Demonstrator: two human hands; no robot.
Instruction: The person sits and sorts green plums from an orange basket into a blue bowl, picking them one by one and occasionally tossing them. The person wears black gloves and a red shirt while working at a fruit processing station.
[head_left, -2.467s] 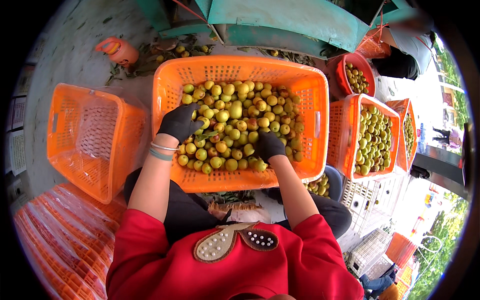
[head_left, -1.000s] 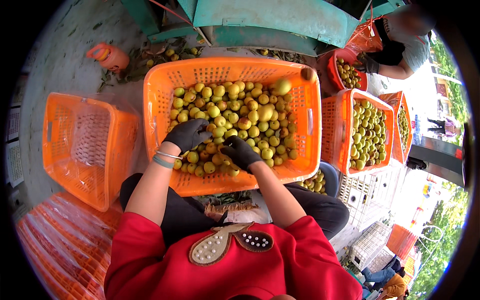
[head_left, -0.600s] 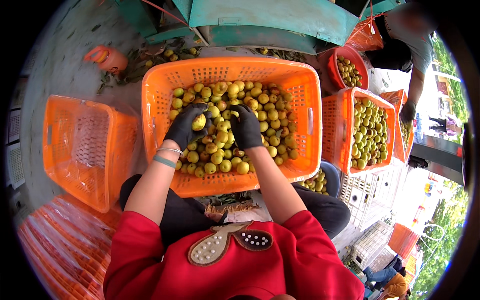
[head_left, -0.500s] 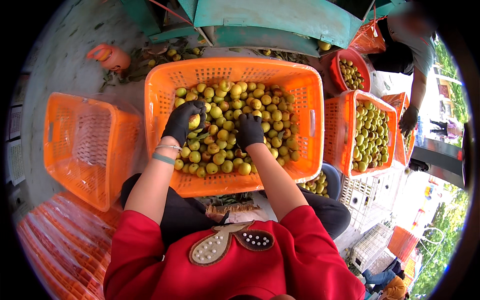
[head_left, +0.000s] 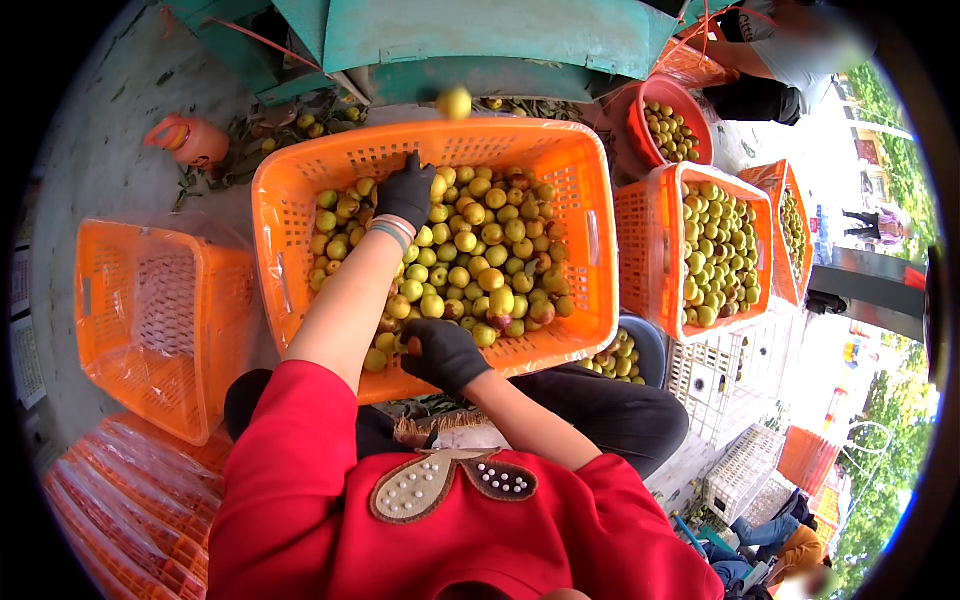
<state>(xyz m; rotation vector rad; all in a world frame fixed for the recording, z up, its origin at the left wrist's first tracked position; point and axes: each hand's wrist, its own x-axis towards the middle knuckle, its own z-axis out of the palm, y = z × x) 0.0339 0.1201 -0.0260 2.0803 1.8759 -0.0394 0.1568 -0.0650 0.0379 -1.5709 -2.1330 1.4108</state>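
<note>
An orange plastic crate point(head_left: 585, 325) lined with clear film stands before me, filled with round yellow-green, brown-blotched fruits point(head_left: 465, 242) that look like jujubes. My left hand point(head_left: 405, 192), in a black glove, reaches over the fruits toward the crate's far side. Its fingers are apart and I see nothing in them. A single yellow-green fruit point(head_left: 455, 103) hangs in the air above the far rim, apart from the hand. At the near rim is my right hand point(head_left: 445, 357), also gloved in black. Its fingers are curled, with a small reddish-brown patch at their tips that I cannot make out.
Fruit-filled orange crates point(head_left: 660, 255) and a red basin point(head_left: 640, 125) stand to the right. A blue tub point(head_left: 652, 350) sits beside my knee. On the left are another orange crate point(head_left: 100, 330) and stacked crates point(head_left: 130, 510). Green metal machinery point(head_left: 480, 40) spans the far side.
My left hand has moved toward the far side and let go of its fruit. My right hand has drawn back to the near rim. The co-worker's hand at right has left the view.
</note>
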